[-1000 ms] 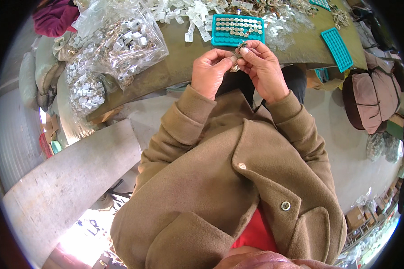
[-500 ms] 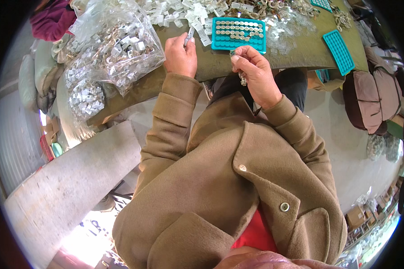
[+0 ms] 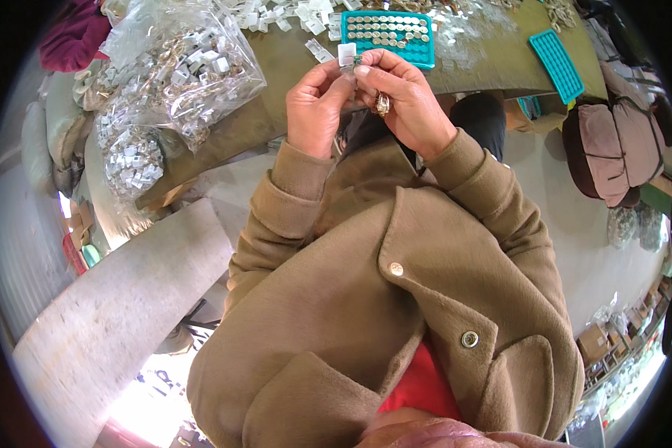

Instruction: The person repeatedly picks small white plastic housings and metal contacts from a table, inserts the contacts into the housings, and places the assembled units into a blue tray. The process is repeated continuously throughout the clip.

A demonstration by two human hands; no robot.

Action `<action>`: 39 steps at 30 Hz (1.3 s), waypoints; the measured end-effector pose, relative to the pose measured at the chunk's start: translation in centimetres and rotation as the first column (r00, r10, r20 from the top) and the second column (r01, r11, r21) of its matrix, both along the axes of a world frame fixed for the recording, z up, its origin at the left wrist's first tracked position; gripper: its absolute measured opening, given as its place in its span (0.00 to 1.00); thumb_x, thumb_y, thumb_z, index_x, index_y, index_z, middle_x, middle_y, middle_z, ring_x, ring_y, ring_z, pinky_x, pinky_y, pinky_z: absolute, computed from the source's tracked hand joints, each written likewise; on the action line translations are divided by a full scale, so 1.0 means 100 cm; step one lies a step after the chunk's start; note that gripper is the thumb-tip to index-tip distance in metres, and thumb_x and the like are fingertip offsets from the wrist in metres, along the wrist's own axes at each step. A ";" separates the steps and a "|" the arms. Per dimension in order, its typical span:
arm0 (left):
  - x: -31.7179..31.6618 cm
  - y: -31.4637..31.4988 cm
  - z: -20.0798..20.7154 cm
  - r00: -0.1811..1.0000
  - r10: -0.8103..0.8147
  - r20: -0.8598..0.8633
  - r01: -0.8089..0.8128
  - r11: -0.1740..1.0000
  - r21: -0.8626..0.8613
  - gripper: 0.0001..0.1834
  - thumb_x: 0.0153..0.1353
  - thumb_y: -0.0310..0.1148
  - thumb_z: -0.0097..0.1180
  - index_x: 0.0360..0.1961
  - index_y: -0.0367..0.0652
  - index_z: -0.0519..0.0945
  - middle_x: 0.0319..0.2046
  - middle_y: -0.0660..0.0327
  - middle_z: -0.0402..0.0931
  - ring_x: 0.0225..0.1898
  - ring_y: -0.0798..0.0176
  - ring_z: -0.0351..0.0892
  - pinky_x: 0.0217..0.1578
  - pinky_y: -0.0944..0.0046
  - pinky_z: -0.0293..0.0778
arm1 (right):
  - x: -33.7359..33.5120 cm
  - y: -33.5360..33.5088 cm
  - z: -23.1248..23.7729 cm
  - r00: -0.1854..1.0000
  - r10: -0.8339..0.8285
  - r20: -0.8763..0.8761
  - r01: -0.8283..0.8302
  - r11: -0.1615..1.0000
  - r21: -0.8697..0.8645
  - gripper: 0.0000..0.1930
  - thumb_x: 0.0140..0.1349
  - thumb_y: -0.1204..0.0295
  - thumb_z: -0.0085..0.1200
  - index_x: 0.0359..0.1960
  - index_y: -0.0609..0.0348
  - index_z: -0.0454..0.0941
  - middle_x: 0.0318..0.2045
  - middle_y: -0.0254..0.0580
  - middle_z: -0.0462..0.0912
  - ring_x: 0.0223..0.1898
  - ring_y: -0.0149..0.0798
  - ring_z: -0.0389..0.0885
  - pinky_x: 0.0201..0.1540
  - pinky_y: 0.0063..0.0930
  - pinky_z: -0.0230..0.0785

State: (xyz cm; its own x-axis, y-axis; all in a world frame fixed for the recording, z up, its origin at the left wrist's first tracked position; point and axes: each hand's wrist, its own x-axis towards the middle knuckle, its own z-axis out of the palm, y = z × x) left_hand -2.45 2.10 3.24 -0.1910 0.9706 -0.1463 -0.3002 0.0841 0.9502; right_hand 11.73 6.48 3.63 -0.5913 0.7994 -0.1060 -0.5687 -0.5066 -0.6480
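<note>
Close together at the near edge of the table, my two hands meet over a small part. My left hand (image 3: 317, 108) pinches a white translucent plastic casing (image 3: 347, 54), open side showing. With thumb and forefinger my right hand (image 3: 407, 97) holds a small green circuit board (image 3: 357, 60) against the casing; a coiled bundle of wire (image 3: 383, 104) hangs beneath its fingers. Just beyond is a teal tray (image 3: 418, 58) with several rows of silvery round pieces (image 3: 384, 28) and bare pockets at its near side. Another clear casing (image 3: 319, 51) lies left of the tray.
A big clear bag (image 3: 224, 75) of casings and wires sits at the left, beside a smaller bag (image 3: 134, 164). Loose white casings (image 3: 306, 13) cover the far table. A second teal tray (image 3: 556, 67) lies right. Nearer left is a pale bench (image 3: 127, 276). A purple sleeve (image 3: 75, 37) shows far left.
My left hand has picked up a casing and moved right. My right hand has moved left and away from me with the circuit board, so both hands now meet.
</note>
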 end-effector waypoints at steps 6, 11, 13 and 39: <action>-0.005 -0.005 0.013 0.991 -0.134 0.009 0.135 0.990 -0.045 0.18 0.67 0.26 0.54 0.58 0.35 0.75 0.47 0.58 0.80 0.42 0.68 0.81 0.42 0.70 0.79 | 0.007 -0.002 -0.007 0.991 -0.081 0.103 0.086 0.995 -0.041 0.01 0.65 0.75 0.54 0.36 0.58 0.75 0.29 0.30 0.77 0.31 0.24 0.74 0.34 0.19 0.67; 0.000 -0.006 0.007 0.981 -0.081 0.174 0.087 0.996 -0.027 0.17 0.67 0.25 0.54 0.56 0.34 0.75 0.47 0.57 0.80 0.44 0.64 0.81 0.45 0.66 0.79 | 0.009 -0.007 -0.007 0.994 -0.097 0.051 0.101 0.990 -0.093 0.01 0.65 0.75 0.53 0.35 0.57 0.76 0.26 0.29 0.76 0.28 0.23 0.73 0.33 0.17 0.65; 0.006 -0.007 0.005 0.961 -0.088 0.263 0.079 0.996 0.045 0.17 0.67 0.24 0.54 0.56 0.35 0.75 0.47 0.58 0.79 0.45 0.64 0.81 0.46 0.65 0.78 | 0.011 -0.008 -0.004 0.994 -0.088 0.061 0.092 0.993 -0.077 0.02 0.68 0.73 0.52 0.35 0.56 0.74 0.25 0.28 0.74 0.26 0.24 0.72 0.32 0.18 0.65; 0.016 -0.002 0.008 0.992 -0.061 -0.114 0.075 0.990 0.121 0.16 0.67 0.23 0.53 0.56 0.35 0.77 0.45 0.55 0.81 0.41 0.67 0.81 0.46 0.65 0.81 | 0.024 0.000 0.008 0.918 -0.150 0.367 0.107 0.985 0.137 0.04 0.60 0.77 0.59 0.32 0.66 0.80 0.26 0.35 0.80 0.27 0.25 0.74 0.32 0.19 0.67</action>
State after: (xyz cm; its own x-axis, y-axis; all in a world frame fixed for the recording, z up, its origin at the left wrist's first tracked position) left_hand -0.82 1.91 4.05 -0.1319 0.9913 -0.0048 -0.1909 -0.0207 0.9814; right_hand 14.18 6.50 4.40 -0.4173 0.8853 -0.2053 -0.3288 -0.3576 -0.8740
